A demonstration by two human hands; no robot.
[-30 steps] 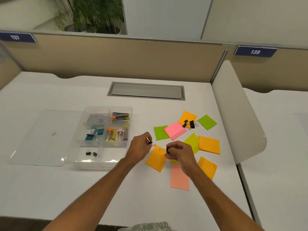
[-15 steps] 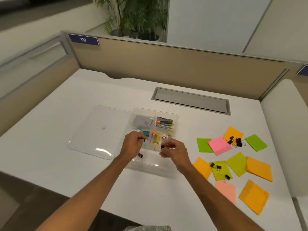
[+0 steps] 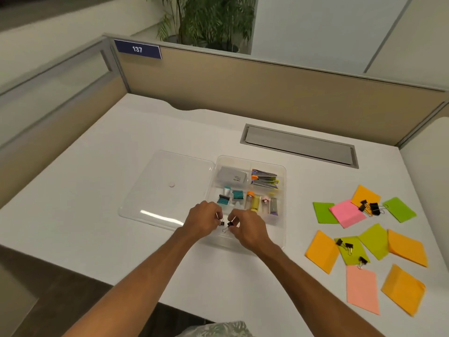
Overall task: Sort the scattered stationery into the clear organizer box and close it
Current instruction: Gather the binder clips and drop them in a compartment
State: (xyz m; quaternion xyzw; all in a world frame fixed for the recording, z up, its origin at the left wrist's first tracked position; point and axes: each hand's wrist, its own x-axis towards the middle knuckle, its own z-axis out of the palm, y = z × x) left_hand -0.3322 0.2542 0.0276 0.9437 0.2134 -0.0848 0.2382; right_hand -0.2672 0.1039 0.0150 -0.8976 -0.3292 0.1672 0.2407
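The clear organizer box (image 3: 283,190) lies open on the white desk, its flat lid (image 3: 167,188) spread out to the left. Both hands hover over its near compartment. My left hand (image 3: 202,221) pinches a small black binder clip (image 3: 221,223) by its wire. My right hand (image 3: 247,227) pinches another black binder clip (image 3: 230,224) just beside it. Other compartments hold staple boxes, small tubes and a grey box. More black clips (image 3: 370,207) and several coloured sticky-note pads (image 3: 347,212) lie scattered to the right.
A grey cable hatch (image 3: 300,147) is set into the desk behind the box. Beige partition walls (image 3: 267,93) close off the back and left. A white divider panel stands at the far right. The desk's near edge runs under my forearms.
Both hands carried small black clips from the sticky notes leftward to the box and lowered them over its near compartment. The camera view swung left with them.
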